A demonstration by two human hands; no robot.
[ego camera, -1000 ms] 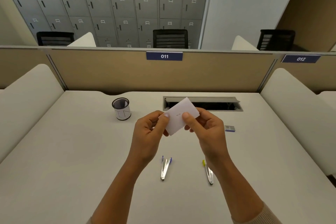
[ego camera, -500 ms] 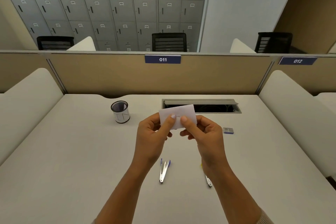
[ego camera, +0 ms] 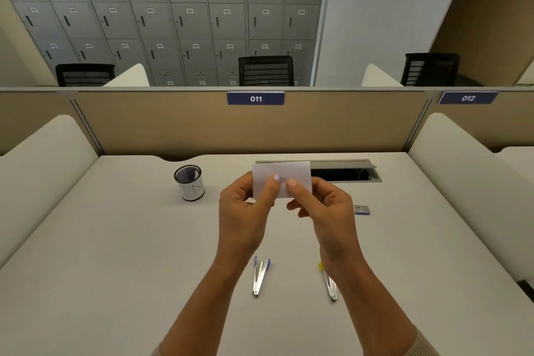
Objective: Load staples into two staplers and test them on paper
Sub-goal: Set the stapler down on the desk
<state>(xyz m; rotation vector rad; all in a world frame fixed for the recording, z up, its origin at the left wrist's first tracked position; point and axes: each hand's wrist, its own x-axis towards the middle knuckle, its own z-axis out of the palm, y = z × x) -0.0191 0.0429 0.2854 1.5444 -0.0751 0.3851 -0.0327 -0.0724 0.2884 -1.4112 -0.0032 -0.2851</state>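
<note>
A small white folded paper [ego camera: 289, 175] is held up above the desk, level, pinched from both sides. My left hand [ego camera: 245, 211] grips its lower left part with thumb on the front. My right hand [ego camera: 326, 208] grips its lower right part, thumb close to the left thumb. On the desk below lie two metal staplers, both swung open: one with blue tips [ego camera: 260, 276] under my left wrist, one with a yellow tip [ego camera: 328, 283] partly hidden by my right forearm. A small blue staple box [ego camera: 361, 209] lies right of my right hand.
A black mesh pen cup [ego camera: 189, 182] stands at the back left of the white desk [ego camera: 115, 269]. An open cable slot [ego camera: 344, 173] sits at the back behind the paper. Padded dividers flank the desk; a tan partition closes the far side.
The paper has turned from tilted to level and my thumbs have come closer together on its lower edge. The staplers have not moved.
</note>
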